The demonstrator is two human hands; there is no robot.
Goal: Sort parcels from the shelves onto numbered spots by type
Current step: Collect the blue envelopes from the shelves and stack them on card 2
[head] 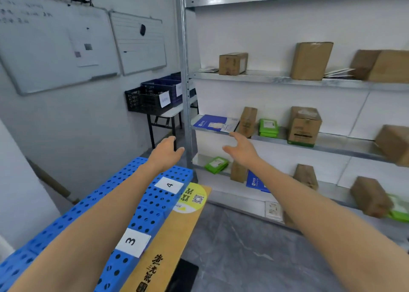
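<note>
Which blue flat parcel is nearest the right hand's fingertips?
The blue flat parcel on the middle shelf, beside the right hand; the lower blue parcel sits a shelf below.

on the metal shelves [276, 79]: brown boxes [311, 61], green packets [268, 126], blue envelopes [212, 122]. on the blue perforated worktop [155, 199] beside them: label 3 [132, 242] and label 4 [169, 185], a yellow board [177, 236] along its right edge.

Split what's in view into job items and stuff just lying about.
Job: blue envelope, green parcel, brown box, shelf, label 3, label 4, left hand, right hand.
Lying about: whiteboard, black crate, yellow board.
</note>
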